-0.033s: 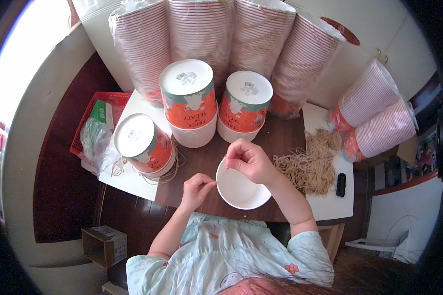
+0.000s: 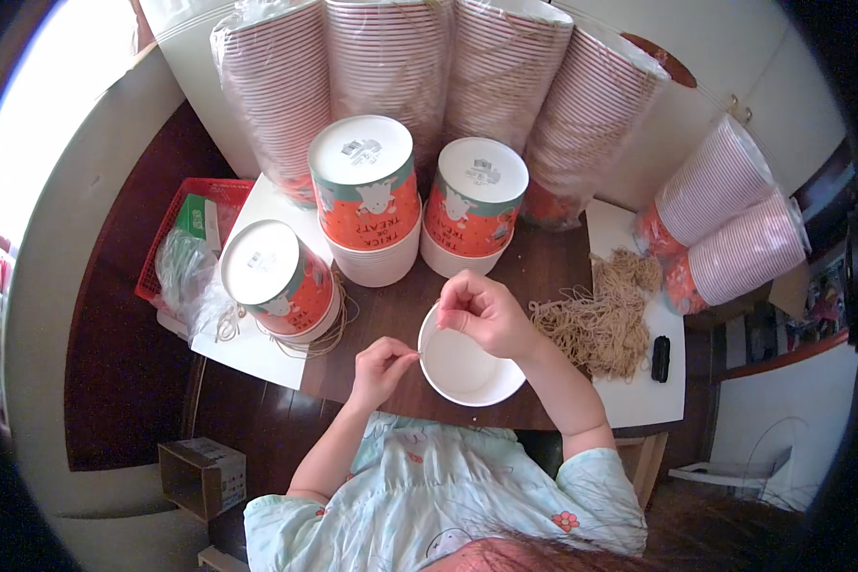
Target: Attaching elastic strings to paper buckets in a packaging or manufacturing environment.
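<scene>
On the dark tabletop right in front of me stands a white paper tub, its open mouth facing up. My left hand is closed in a pinch, fingertips at the tub's left rim. Above the far rim, my right hand is also closed in a pinch, partly covering the opening. What lies between the fingertips of either hand is too small to make out. To the right of the tub spreads a loose heap of tan cord.
Upside-down stacks of orange-and-green printed tubs stand at the back and left, cord around the left one. Tall bagged stacks line the far edge; two more lean at right. Nearby are a black object and a red basket.
</scene>
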### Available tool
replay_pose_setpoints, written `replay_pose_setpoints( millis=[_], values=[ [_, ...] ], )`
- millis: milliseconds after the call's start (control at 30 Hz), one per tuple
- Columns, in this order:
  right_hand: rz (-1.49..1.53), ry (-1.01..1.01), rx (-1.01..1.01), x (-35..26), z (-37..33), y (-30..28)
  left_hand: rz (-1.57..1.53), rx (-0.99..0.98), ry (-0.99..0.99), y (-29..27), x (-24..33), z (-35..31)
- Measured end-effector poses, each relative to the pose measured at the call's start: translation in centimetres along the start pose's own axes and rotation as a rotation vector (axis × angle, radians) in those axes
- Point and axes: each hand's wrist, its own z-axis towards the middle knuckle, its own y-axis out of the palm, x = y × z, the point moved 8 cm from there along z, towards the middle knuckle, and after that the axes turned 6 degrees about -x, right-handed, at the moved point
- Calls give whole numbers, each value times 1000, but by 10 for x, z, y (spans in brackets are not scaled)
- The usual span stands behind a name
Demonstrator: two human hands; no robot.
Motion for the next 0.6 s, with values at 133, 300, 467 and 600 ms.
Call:
replay_pose_setpoints(
  millis=[133, 300, 467, 600],
  values=[
    [61, 34, 0, -1, -5, -2, -9, -2, 4, 2, -4, 0],
    [139, 115, -22, -34, -27, -18, -240, -19, -151, 6, -23, -8],
    [173, -385, 66, -105, -80, -60, -259, -76, -92, 14, -20, -18],
    [303, -537, 34, -126, -115, -75, -150, -256, -72, 44, 10, -37]
  ],
)
